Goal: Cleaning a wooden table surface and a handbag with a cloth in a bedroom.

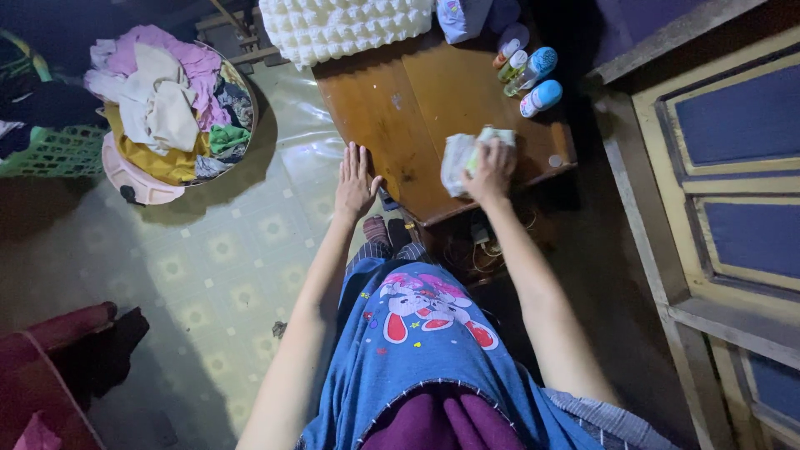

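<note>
I see a crumpled pale cloth (468, 157), whitish with a faint green tint, bunched into a loose wad on the brown wooden table (392, 125) near its front right edge. It lies flat against the tabletop, partly covered from above, its folds spilling out to the left.

cloth (467, 154) partly under fingers (492, 158), basket (50, 150) cropped
</note>
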